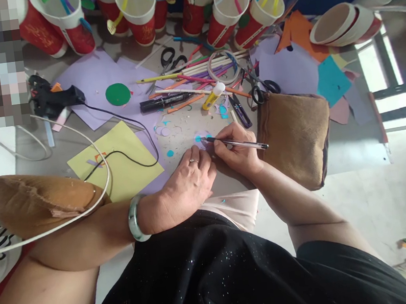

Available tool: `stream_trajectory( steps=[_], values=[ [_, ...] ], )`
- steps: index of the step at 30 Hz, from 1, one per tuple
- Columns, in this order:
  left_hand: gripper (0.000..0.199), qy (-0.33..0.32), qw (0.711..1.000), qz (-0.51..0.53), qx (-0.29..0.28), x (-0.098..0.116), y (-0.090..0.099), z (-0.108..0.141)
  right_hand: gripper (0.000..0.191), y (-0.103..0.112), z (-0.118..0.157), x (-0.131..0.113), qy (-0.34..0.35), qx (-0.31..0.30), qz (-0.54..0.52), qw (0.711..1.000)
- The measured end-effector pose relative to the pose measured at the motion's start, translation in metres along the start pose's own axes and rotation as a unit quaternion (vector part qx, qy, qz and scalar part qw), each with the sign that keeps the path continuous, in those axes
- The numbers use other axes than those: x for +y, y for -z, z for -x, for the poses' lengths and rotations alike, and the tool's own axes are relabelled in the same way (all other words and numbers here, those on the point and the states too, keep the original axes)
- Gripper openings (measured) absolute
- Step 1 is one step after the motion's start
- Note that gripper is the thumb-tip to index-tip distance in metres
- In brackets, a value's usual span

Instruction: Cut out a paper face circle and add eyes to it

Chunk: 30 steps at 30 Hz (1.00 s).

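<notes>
My right hand [239, 150] is closed around a ballpoint pen [241, 142], whose tip touches a small purple paper disc [204, 135] with blue dots on it. Close beside it, my left hand [191, 175] has its fingers bent together, the fingertips at the disc's lower left edge and pressing it to the table. A loose blue dot [170, 153] and some purple paper circles [163, 131] lie just to the left. Small snippers [239, 111] and a yellow glue stick [213, 96] rest beyond my right hand.
Red paper cups [138, 24] with coloured straws line the back. A black glue gun [54, 99] trails its cord over yellow paper [122, 154]. Scissors [173, 59], a black marker [165, 101] and several sticks lie behind. Brown cushions [294, 141] flank my arms.
</notes>
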<state>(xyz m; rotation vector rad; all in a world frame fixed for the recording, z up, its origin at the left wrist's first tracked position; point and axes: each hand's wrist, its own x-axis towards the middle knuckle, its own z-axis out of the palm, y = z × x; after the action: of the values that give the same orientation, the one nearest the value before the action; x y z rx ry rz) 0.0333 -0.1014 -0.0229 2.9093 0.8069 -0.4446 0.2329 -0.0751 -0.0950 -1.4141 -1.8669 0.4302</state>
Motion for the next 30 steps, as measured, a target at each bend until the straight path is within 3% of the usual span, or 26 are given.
stream_trajectory(
  steps=[9,16,30],
  values=[
    [0.068,0.008,1.0,0.024,0.008,-0.0004,0.0023,0.0014,0.01,0.0017,-0.0009,-0.0016,-0.026,-0.01,0.0,1.0],
    [0.069,0.007,1.0,0.014,0.005,0.0002,0.0025,0.0011,0.009,0.0011,-0.0015,-0.0018,0.0,-0.007,-0.024,1.0],
    [0.072,0.005,1.0,0.021,-0.001,-0.0006,0.0034,0.0008,0.009,-0.0005,0.0014,0.0006,-0.014,0.0,-0.017,1.0]
  ],
)
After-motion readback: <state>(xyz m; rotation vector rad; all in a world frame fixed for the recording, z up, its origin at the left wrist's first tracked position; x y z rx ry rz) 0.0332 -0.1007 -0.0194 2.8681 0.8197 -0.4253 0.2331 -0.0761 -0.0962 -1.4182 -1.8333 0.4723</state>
